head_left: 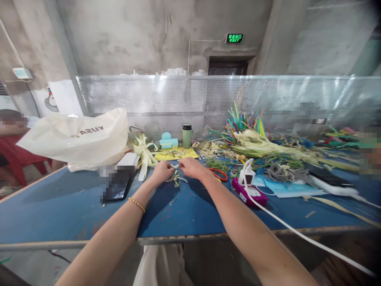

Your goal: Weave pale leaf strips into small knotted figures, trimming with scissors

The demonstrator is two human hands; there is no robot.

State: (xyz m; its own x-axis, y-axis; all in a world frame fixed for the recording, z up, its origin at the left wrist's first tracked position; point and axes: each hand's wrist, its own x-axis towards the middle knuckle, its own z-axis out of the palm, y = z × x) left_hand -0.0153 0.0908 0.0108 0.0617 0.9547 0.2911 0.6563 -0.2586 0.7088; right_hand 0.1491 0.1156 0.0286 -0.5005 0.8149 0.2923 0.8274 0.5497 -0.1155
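Note:
Over the blue table point(166, 218), my left hand point(163, 171) and my right hand point(191, 167) meet close together. The fingers of both are closed in a pinch on a small piece made of pale green and whitish husk strips point(176, 182). Its loose ends hang down between the hands and one points right. Fingertips hide its upper part. A bundle of pale corn husks point(144, 151) lies just beyond my left hand, and a red ring-shaped loop point(219, 174) lies to the right of my right hand.
A large white bag point(80, 139) and a dark phone point(119, 184) are on the left. A green bottle point(187, 137) stands behind. On the right are a purple power block point(248, 194) with a white cable, grey cord point(279, 171), a blue mask point(293, 188) and husks point(262, 147).

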